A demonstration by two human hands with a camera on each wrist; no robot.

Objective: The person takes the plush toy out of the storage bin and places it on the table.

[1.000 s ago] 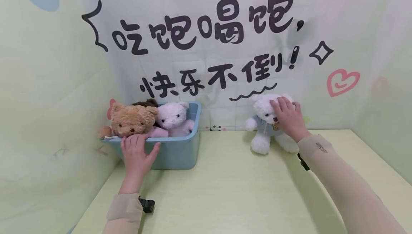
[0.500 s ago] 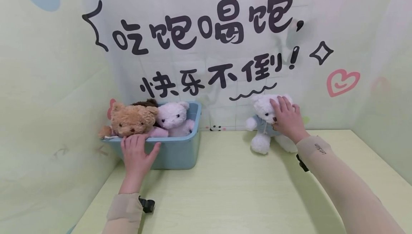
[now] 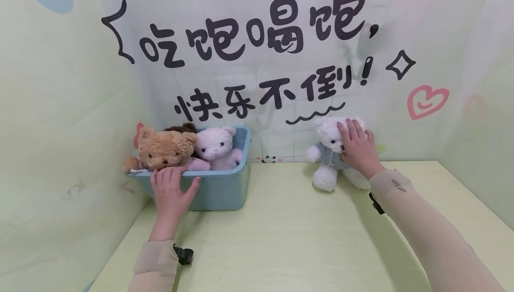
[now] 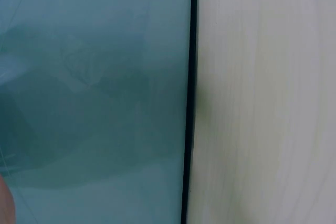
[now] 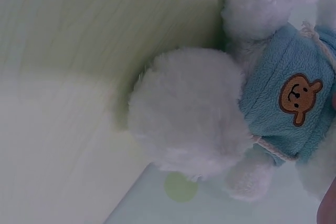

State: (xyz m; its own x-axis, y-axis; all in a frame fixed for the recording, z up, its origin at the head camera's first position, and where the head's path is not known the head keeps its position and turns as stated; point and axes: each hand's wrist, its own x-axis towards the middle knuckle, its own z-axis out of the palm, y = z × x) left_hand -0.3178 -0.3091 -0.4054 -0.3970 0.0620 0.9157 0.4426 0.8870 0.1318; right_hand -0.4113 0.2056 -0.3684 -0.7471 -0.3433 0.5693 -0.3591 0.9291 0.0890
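A white teddy bear [image 3: 330,140] in a blue hoodie with a bear-face patch [image 5: 299,99] sits upright at the table's back right. My right hand [image 3: 359,149] grips its head from the right, fingers over the top and thumb by its nose, hiding part of its face. On the left stands a blue plastic bin [image 3: 221,191] filled with plush bears. My left hand [image 3: 170,194] holds its front rim, fingers hooked over the edge and thumb against the outer wall. The left wrist view shows mostly the bin's side [image 4: 94,103] beside the tabletop.
In the bin are a tan teddy bear [image 3: 166,149], a white one [image 3: 217,142] in pink and a dark brown one [image 3: 182,128] behind them. The pale wood table [image 3: 281,238] meets a printed cloth backdrop [image 3: 277,140] at its back edge.
Both hands keep their places on the bin and the white bear. The right hand and sleeve have shifted very slightly left.
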